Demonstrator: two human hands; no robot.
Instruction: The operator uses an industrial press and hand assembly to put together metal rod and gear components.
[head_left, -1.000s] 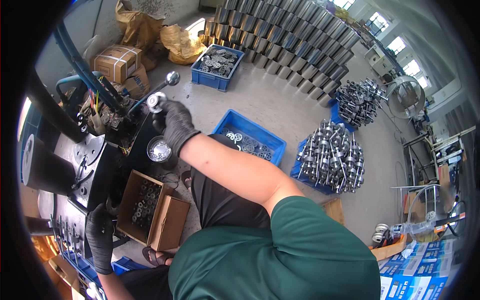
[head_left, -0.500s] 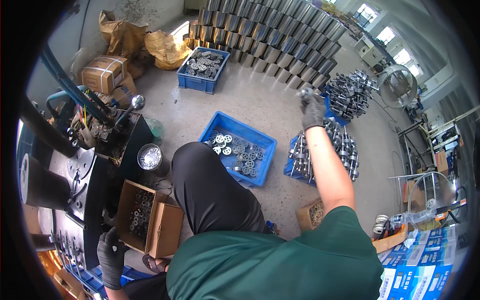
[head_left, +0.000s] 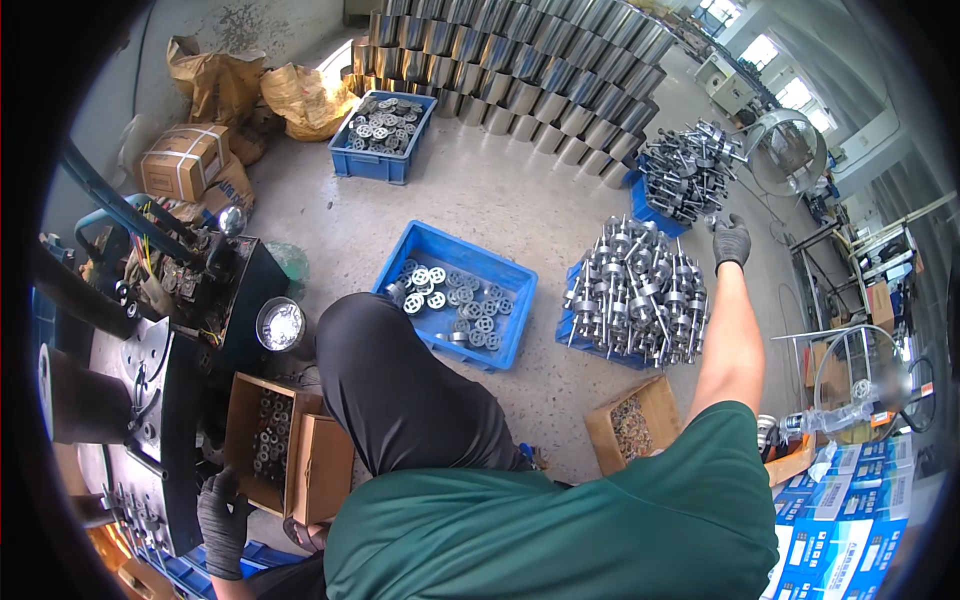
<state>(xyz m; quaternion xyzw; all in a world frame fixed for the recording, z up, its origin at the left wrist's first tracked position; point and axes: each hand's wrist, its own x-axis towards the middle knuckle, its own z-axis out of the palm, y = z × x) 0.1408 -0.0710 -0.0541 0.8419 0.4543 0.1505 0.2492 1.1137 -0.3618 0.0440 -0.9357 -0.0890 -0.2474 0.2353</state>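
My right hand (head_left: 733,245), in a dark grey glove, is stretched out at the right, level with the far edge of a heaped pile of metal shafts with discs (head_left: 640,290). Its fingers close on a small silver metal part (head_left: 712,221), whose full shape is hidden. My left hand (head_left: 222,525), gloved too, is low at the left, beside a cardboard box of small metal rings (head_left: 236,440) and the machine (head_left: 165,440). Its fingers are loosely bent and apart, with nothing visible in them.
A blue crate (head_left: 523,320) of spoked metal discs lies ahead of my knee; another blue crate (head_left: 372,165) stands farther back. More shafts (head_left: 690,170) fill a crate at the far right. Metal cylinders (head_left: 520,90) are stacked behind. A metal bowl (head_left: 280,325) sits by the machine.
My right hand has moved right, from above the nearer shaft pile to beyond its far right side, uncovering the pile. The view has shifted slightly; my left hand stays by the cardboard box.
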